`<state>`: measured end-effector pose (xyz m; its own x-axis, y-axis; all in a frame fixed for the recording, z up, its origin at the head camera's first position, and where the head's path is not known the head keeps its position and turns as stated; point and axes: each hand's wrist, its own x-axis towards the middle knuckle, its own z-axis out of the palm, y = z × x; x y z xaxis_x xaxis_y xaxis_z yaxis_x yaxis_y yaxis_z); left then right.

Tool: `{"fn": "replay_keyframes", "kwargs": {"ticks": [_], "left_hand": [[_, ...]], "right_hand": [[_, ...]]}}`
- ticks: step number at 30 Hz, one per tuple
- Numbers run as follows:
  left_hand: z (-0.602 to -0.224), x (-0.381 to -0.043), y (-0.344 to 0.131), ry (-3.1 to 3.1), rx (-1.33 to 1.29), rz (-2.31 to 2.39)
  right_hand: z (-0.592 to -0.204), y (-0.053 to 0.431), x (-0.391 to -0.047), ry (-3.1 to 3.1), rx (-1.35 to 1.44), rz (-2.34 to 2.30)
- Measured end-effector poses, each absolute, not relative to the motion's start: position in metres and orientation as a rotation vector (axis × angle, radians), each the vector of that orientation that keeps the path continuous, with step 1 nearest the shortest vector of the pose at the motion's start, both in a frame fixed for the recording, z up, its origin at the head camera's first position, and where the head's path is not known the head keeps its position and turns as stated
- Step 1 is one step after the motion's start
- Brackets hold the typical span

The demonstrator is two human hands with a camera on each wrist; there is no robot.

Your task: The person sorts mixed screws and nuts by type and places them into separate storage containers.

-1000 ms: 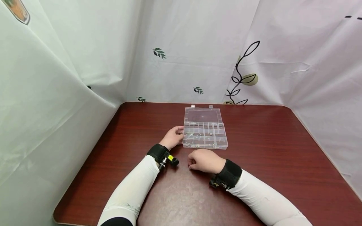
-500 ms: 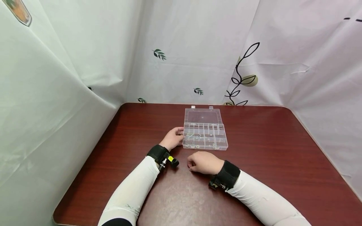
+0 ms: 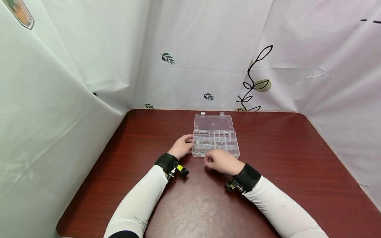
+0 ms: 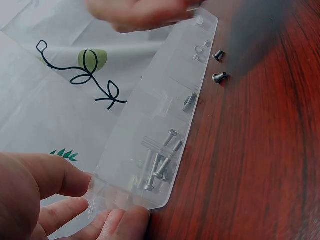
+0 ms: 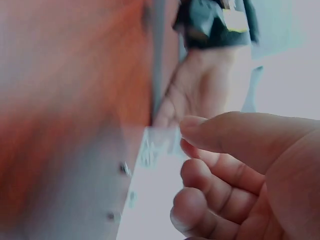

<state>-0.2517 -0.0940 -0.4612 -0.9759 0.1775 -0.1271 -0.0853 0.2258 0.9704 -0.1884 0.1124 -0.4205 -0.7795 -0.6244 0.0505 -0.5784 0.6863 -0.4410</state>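
A clear plastic compartment box (image 3: 233, 141) lies with its lid (image 3: 213, 123) folded back on the table. My left hand (image 3: 182, 146) grips its left end, thumb above and fingers below at the corner in the left wrist view. My right hand (image 3: 221, 161) is over the box's front edge, fingers curled and thumb tip against the index finger (image 5: 187, 147); I cannot tell whether something small is pinched there. Several long screws (image 4: 162, 162) and a ring-shaped piece (image 4: 189, 102) show through the wall. Two short screws (image 4: 219, 77) lie on the table along the front wall.
The reddish-brown table (image 3: 285, 155) extends around the box on all sides. White patterned curtains (image 3: 193, 76) hang behind it and at both sides. Black camera straps (image 3: 166, 161) are on both wrists.
My right hand has moved up and slightly right from the table before the box to over its front edge. The left hand and the box have stayed in place.
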Motion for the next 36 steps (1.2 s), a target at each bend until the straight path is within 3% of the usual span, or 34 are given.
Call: {"fn": "replay_keyframes", "kwargs": {"ticks": [21,36], "left_hand": [[-0.460,-0.252,-0.094,2.295,0.115,1.810],[-0.460,-0.251,-0.095,2.280,0.117,1.825]], "right_hand": [[-0.421,0.203,-0.243,2.968,-0.425,-0.940],[-0.435,0.215,-0.252,2.956,-0.286,-0.933]]}}
